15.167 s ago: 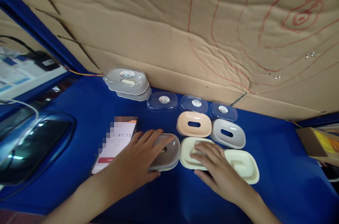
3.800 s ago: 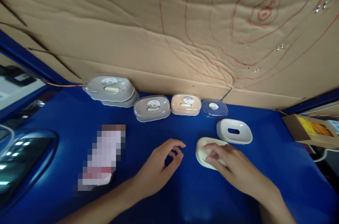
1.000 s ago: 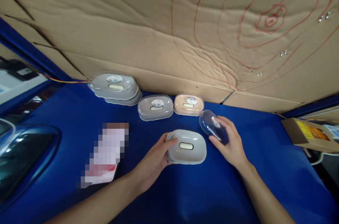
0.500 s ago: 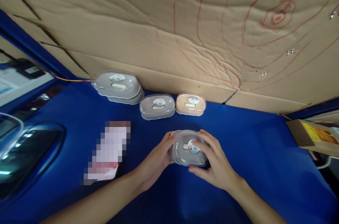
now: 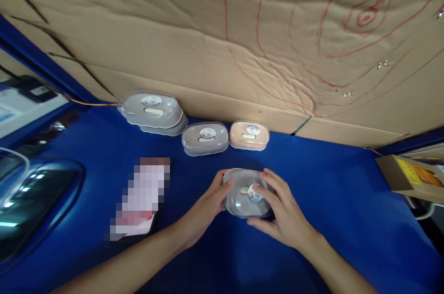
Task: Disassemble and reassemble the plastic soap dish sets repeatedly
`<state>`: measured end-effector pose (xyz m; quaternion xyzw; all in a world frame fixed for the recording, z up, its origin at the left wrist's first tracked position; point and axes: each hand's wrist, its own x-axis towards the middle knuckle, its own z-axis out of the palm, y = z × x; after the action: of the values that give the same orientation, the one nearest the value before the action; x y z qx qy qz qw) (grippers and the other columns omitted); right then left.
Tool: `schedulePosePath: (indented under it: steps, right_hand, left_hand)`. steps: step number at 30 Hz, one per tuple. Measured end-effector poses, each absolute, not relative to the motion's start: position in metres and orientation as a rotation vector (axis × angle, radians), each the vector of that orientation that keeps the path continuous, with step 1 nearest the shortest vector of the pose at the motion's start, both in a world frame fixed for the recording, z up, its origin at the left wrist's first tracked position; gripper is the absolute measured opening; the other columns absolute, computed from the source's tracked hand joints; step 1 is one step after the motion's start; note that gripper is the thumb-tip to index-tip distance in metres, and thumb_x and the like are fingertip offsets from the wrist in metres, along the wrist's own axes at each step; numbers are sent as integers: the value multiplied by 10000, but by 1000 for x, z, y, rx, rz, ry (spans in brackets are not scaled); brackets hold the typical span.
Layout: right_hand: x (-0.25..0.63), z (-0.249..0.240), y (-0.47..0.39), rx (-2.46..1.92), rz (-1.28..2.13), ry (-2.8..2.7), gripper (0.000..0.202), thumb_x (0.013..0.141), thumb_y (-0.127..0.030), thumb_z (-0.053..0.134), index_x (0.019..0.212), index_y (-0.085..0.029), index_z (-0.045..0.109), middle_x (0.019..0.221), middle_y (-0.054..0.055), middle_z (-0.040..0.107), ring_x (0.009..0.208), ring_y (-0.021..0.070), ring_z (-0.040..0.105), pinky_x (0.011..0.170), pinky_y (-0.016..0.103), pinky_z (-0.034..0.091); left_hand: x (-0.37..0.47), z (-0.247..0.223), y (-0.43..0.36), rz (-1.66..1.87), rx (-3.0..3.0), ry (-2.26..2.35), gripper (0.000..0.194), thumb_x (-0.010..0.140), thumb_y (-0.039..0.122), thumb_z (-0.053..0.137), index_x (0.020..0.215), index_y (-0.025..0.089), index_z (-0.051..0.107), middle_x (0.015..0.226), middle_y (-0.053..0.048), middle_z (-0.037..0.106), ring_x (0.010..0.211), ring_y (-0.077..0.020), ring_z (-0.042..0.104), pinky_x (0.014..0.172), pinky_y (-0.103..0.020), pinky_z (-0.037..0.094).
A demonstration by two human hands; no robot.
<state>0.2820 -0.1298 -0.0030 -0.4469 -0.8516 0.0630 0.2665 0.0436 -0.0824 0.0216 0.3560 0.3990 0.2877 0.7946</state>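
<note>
Both hands hold a grey oval container point(image 5: 239, 201) with a clear lid and a round label, above the blue tabletop point(image 5: 215, 261). My left hand point(image 5: 211, 201) grips its left end, thumb on top. The right end is between the fingers and thumb of my right hand point(image 5: 280, 206), with one fingertip by the label. Behind them sit a grey container point(image 5: 205, 139) and a peach one point(image 5: 249, 135), side by side. Farther left, two larger grey containers point(image 5: 152, 109) are stacked.
A phone with a blurred-out screen point(image 5: 142, 197) lies left of my hands. A dark glossy object point(image 5: 38, 206) is at the far left. Cardboard panels point(image 5: 166, 30) rise along the back. At the right edge stands a cardboard box point(image 5: 409, 176).
The held container has shifted slightly, its left end now fitting closer together under my left thumb. My hands keep their grip. The whole view has shifted a little.
</note>
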Motion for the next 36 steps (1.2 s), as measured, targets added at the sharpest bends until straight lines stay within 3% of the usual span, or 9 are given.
schedulePosePath:
  steps: [6,10,16,24,31,36]
  right_hand:
    - [283,-1,-131,-1180,143,-2294,615,944,-427,764,1454,-224,487,1525,183,476,1528,393,387,1158,617,482]
    - [283,-4,-131,-1161,122,-2281,562,954,-362,759,1432,-233,493,1523,172,421,1543,386,344,1180,626,464]
    - [284,-9,-132,-1089,33,-2264,535,946,-258,763,1415,-266,507,1469,130,397,1560,385,299,1207,648,432]
    - [282,-15,-132,-1065,-67,-2228,412,944,-204,750,1319,-286,600,1421,100,444,1527,380,345,1172,669,459]
    - [277,-9,-134,-1043,-171,-2212,354,954,-149,709,1271,-296,653,1367,77,458,1511,317,336,1261,591,350]
    - [280,-11,-134,-1085,-40,-2227,471,918,-284,785,1351,-276,600,1454,118,419,1494,370,369,1192,615,438]
  left_hand:
    - [43,25,-82,651,855,845,530,964,654,613,1319,264,566,1329,-73,660,1219,-277,605,1018,-390,487]
    - [42,25,-85,725,994,712,533,925,526,749,1351,279,546,1389,-73,635,1291,-282,570,1069,-380,453]
    - [39,28,-90,701,1166,707,562,935,388,770,1424,316,503,1399,-73,617,1246,-281,596,1045,-388,468]
    - [38,22,-91,722,1238,626,623,925,334,788,1446,331,446,1407,-59,576,1259,-253,574,1046,-387,472]
    - [39,20,-91,709,1098,525,577,961,351,753,1454,343,453,1436,-57,570,1280,-238,561,1065,-383,453]
    - [42,15,-90,725,999,543,543,927,387,789,1389,312,514,1308,-43,616,1162,-215,596,997,-363,472]
